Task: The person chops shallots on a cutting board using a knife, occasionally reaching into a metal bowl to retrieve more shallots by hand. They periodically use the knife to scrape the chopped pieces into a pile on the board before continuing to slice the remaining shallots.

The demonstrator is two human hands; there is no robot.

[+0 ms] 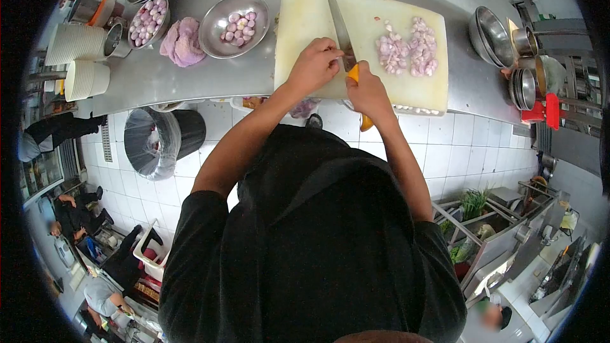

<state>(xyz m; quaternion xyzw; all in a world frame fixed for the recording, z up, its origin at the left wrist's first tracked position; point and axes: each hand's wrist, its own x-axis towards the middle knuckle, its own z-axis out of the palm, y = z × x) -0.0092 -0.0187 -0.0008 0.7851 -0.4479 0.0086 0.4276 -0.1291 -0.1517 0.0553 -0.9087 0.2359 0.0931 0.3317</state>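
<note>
My right hand (368, 94) is wrapped round the yellow handle of a kitchen knife (338, 20), its blade pointing away from me over the white cutting board (302, 9). Close against the blade near the handle, my left hand (316, 63) has its fingers curled together; whatever they pinch, if anything, is too small to make out. To the right of the knife lie two piles of cut shallots, one pile (393, 53) beside the other (423, 47). Left of the board, a steel bowl (213, 16) holds several whole peeled shallots (239, 28).
A pink cloth or bag (183, 42) and another bowl of shallots (148, 21) sit farther left, near stacked white containers (88, 80). Steel bowls (490, 37) stand at the right end. A lined bin (152, 143) is below the counter (254, 82). Other people are at lower left.
</note>
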